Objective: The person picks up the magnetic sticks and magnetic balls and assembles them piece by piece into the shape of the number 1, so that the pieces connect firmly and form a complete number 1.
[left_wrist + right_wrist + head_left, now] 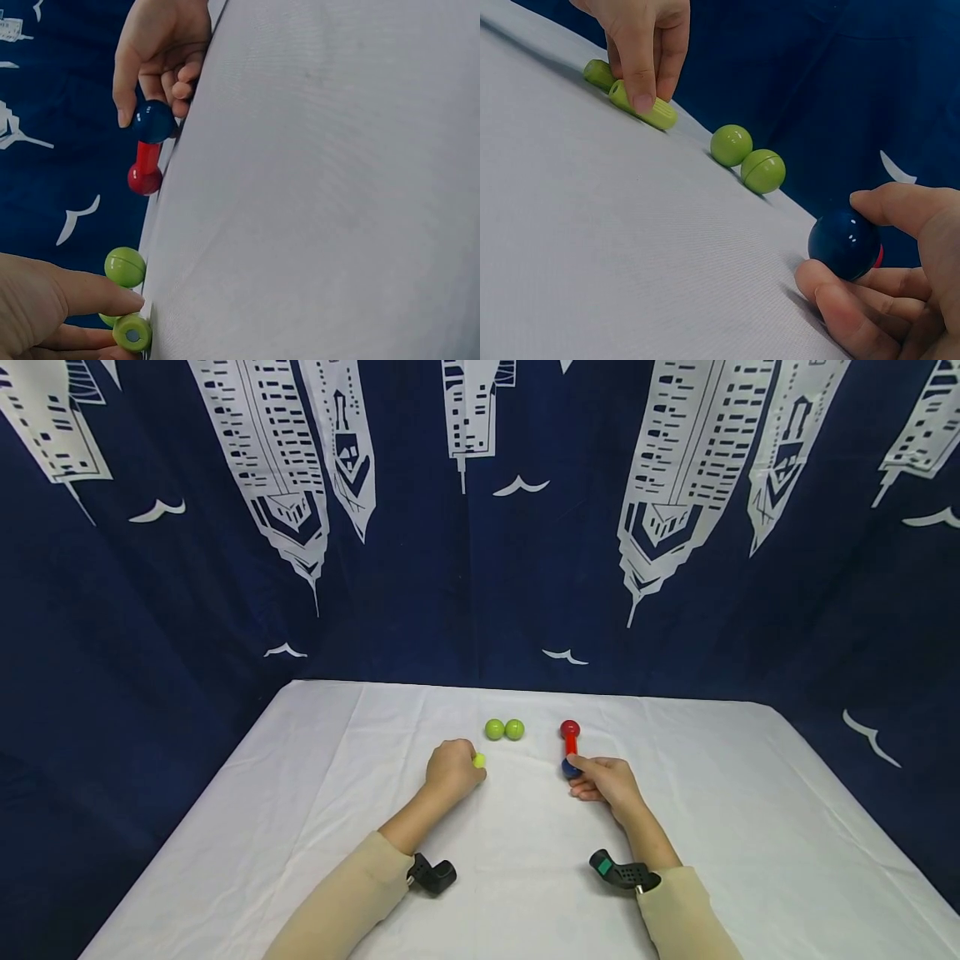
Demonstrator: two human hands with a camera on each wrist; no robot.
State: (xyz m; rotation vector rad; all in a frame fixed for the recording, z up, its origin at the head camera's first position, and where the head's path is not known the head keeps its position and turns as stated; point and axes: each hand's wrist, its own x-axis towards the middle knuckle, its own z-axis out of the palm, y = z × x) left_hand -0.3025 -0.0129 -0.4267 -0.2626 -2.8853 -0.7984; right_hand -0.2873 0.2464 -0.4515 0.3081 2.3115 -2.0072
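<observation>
– Navy cloth (420,568) with a white skyline print is hanging behind a white-covered surface (750,827). Head view: what are the hands doing?

– Left hand (453,770) is holding a yellow-green stick (479,761), mostly covered. Right hand (611,783) is gripping a blue ball (570,769), near end of a piece; red rod (571,745) is linking it to a red ball (570,728) at the far end. Two green balls (494,729) are sitting side by side, beyond the left hand, left of the red ball.

– Left wrist view?

– Right fingers are holding the blue ball; red rod and red ball are pointing away from that hand. Left fingers are set narrow at a green stick end with a grey disc (133,335); can't tell which stick. One green ball is showing just past them, the other mostly hidden.

– Right wrist view?

– Left fingers are pinching the yellow-green stick, low at the surface. Duller green stick (597,73) is lying just beside it; can't tell if the hand is touching it. Right fingers are spanning the blue ball, red peeking out behind. Green balls are sitting between the hands.
</observation>
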